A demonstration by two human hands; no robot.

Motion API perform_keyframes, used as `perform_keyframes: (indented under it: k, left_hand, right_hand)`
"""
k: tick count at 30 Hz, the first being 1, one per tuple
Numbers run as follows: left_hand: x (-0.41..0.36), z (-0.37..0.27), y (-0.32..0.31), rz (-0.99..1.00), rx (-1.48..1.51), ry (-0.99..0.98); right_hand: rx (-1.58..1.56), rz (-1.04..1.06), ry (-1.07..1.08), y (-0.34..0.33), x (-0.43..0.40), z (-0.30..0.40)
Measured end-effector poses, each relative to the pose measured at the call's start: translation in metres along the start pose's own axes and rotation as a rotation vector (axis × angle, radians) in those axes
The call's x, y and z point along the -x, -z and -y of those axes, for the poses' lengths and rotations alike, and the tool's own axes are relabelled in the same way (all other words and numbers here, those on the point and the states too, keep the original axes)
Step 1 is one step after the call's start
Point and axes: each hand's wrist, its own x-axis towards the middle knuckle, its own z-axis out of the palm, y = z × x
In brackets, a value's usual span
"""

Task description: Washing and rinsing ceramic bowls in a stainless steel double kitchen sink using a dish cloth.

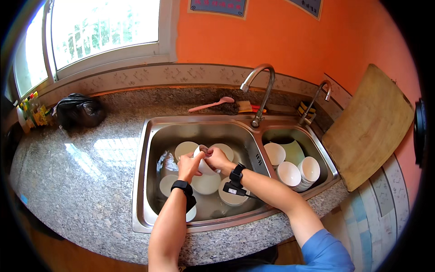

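Observation:
Above the large basin of the steel sink [146,142], my left hand [189,167] grips a white bowl [205,167] that is tilted on its side. The fingers of my right hand [217,158] are curled at the bowl's mouth and partly inside it. Whether they pinch the rim or hold something there is hidden. Below my hands, several white bowls [206,184] lie in the basin, some partly covered by my arms. Left of them is a crumpled white and bluish piece [167,161], perhaps a cloth or plastic film.
The smaller basin holds stacked white bowls [289,174] and a pale green board or tray [293,152]. Two faucets [268,91] [319,98] rise behind. A pink spoon [211,104] and a brush [244,106] lie along the back. A wooden board [368,129] leans right; a black bag [80,110] sits left.

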Motion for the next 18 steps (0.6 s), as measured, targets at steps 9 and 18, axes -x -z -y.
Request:
perform_keyframes:
  k: [9, 18]
  left_hand:
    - [-0.009, 0.008, 0.002, 0.042, 0.124, 0.085]
    - [0.003, -0.009, -0.002, 0.142, 0.055, 0.050]
  right_hand:
    - [-0.451, 0.481, 0.178, 0.021, 0.004, -0.002]
    - [0.295, 0.681, 0.433, 0.050, 0.000, 0.005]
